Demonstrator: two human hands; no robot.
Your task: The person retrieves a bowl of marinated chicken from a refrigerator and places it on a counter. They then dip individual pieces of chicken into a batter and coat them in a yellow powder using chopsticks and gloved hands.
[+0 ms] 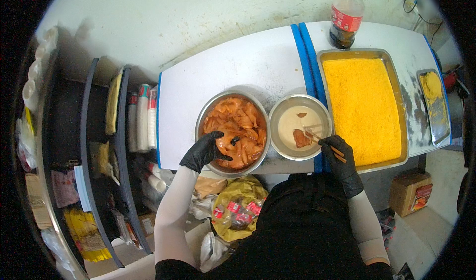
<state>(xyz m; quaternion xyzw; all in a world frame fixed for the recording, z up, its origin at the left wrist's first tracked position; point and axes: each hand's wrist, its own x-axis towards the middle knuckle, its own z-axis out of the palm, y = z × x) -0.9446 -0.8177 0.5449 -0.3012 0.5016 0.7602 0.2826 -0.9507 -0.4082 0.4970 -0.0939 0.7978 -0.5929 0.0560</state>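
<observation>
My left hand (pixel 202 150), in a black glove, reaches into a steel bowl (pixel 199 112) of raw marinated meat (pixel 245 112). A meat piece (pixel 225 143) lies across its fingers and partly hides them; one dark fingertip shows beside it. My right hand (pixel 339 153), also gloved in black, holds wooden chopsticks (pixel 333 150) over a smaller steel bowl (pixel 274 142). The chopstick tips reach a reddish-brown meat piece (pixel 302 138) in the pale batter (pixel 288 122). A smaller brown bit (pixel 301 115) floats farther back in that batter.
Right of the bowls, a metal tray (pixel 403 146) holds yellow crumbs (pixel 364 109). Behind it stands a cola bottle (pixel 346 20). A small crumb-smeared tray (pixel 440 120) lies far right. Shelves (pixel 87 150) with stacked cups (pixel 143 120) stand left; a yellow bag (pixel 227 194) of bottles sits below the table.
</observation>
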